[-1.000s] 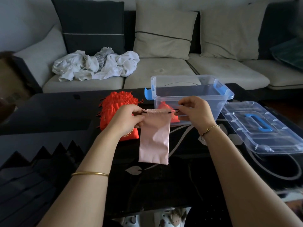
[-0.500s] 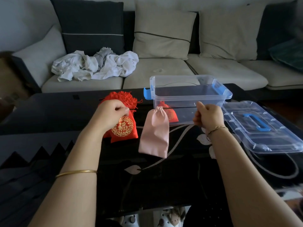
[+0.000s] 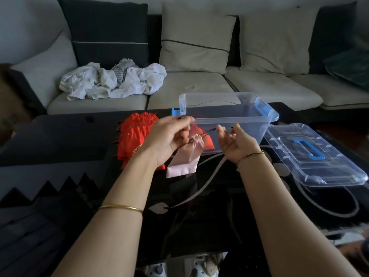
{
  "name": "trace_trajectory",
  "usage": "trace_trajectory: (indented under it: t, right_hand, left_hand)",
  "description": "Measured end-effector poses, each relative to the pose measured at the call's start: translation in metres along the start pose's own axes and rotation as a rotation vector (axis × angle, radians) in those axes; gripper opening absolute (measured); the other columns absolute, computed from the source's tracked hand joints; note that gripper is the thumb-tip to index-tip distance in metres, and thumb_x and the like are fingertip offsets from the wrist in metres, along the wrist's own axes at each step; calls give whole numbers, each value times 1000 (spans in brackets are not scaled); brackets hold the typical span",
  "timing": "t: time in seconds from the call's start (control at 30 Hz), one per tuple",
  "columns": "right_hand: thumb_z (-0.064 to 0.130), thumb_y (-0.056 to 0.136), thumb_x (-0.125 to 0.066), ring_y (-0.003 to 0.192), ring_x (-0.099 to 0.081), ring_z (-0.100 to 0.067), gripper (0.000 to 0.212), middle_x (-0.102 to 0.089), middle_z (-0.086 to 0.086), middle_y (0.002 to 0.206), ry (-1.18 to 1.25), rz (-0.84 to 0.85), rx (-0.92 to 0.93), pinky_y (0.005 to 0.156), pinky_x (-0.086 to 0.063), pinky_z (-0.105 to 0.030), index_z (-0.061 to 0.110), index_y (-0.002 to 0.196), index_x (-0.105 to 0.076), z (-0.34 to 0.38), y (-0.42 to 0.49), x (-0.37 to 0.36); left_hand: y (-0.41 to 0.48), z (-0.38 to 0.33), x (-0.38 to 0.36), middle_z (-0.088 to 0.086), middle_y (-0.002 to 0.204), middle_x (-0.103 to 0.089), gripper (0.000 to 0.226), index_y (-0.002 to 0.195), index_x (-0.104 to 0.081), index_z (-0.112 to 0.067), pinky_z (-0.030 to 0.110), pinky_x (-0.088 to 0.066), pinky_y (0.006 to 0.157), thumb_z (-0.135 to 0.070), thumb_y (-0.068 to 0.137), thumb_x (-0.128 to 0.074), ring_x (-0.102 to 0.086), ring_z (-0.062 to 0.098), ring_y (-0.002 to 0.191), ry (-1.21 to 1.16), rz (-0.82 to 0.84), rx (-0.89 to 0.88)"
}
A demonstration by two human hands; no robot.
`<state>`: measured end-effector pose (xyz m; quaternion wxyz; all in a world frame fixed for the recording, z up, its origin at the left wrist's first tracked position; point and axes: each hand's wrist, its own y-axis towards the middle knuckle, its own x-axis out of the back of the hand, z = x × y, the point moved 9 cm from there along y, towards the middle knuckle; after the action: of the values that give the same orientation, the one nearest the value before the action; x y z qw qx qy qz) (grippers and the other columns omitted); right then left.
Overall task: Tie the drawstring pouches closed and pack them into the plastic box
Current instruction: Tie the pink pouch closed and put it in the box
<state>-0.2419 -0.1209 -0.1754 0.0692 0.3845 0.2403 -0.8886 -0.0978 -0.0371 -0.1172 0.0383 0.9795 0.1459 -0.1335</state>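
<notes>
One pink satin pouch (image 3: 184,159) rests slanted on the tabletop (image 3: 199,206), just in front of the clear plastic box (image 3: 229,120). Its neck is gathered tight and lifted by the black drawstring (image 3: 209,129). The left hand (image 3: 169,136) pinches one cord end up high. The right hand (image 3: 233,142), palm up with curled fingers, catches the other, and we judge the ends are held apart for knotting. A heap of red pouches (image 3: 137,132) lies alongside, a red pouch (image 3: 206,143) sits inside the box, and the lid (image 3: 315,156) lies to the right.
</notes>
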Motion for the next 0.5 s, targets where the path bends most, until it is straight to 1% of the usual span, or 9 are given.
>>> trace_trajectory:
  t: [0.03,0.07,0.13,0.2,0.27,0.33,0.37,0.43,0.5]
  right_hand:
    - [26,97,-47,49,-68,-19,28,-67,-12,66,-34,22,44,41,-52,-22,5,80,-43,5,-4,-6]
    - [26,97,-47,50,-68,-18,27,-67,-10,62,-84,54,93,43,-52,-22,6,79,-43,10,-8,-14]
    - [24,97,-47,52,-69,-18,25,-66,-8,58,-223,137,191,47,-55,-24,6,81,-44,16,-19,-31]
    - [23,97,-48,54,-69,-19,22,-64,-13,66,-402,205,298,50,-57,-27,3,89,-48,18,-32,-49]
    - [23,96,-49,56,-69,-21,24,-62,-18,73,-561,243,388,52,-58,-31,-1,94,-52,17,-42,-63]
    - [27,96,-48,58,-69,-22,31,-64,-19,76,-659,258,381,57,-59,-34,-4,94,-54,11,-42,-68]
    - [30,97,-46,61,-69,-23,35,-65,-18,78,-704,241,352,58,-58,-33,-4,94,-54,7,-38,-66]
    - [32,98,-39,65,-65,-25,34,-66,-16,83,-910,172,330,58,-55,-31,3,90,-56,5,-29,-56]
    - [17,96,-43,66,-60,-24,21,-66,-12,78,-1068,172,295,64,-55,-35,3,87,-56,-1,-24,-51]
  left_hand:
    - [-1,5,-1,-2,64,-54,9,92,-66,-4,16,-43,51,-7,90,-57,-47,6,54,139,23,17]
    - [-1,9,-3,-6,62,-58,9,94,-67,-8,15,-42,52,-6,88,-60,-48,5,55,260,45,28]
    - [-4,15,-7,-11,57,-62,9,89,-69,-15,14,-41,52,-9,86,-64,-52,1,52,447,82,42]
    - [-6,14,-12,-13,50,-60,6,79,-69,-17,14,-39,51,-14,84,-67,-51,-3,45,597,100,26]
    - [-6,12,-13,-11,45,-55,20,63,-64,-17,17,-36,49,-17,83,-69,-48,0,41,685,86,-11]
    - [-5,14,-9,-7,45,-54,29,55,-63,-18,20,-34,47,-17,84,-68,-44,5,41,647,64,-2]
    - [-5,16,-6,-5,46,-54,28,57,-65,-19,21,-35,46,-16,85,-66,-43,6,42,600,53,18]
    - [-5,20,-1,-5,49,-55,19,72,-70,-13,18,-36,45,-16,89,-62,-43,5,43,505,26,65]
    - [-4,22,4,-4,53,-54,17,85,-69,-4,15,-36,44,-13,92,-57,-43,4,45,414,-11,97]
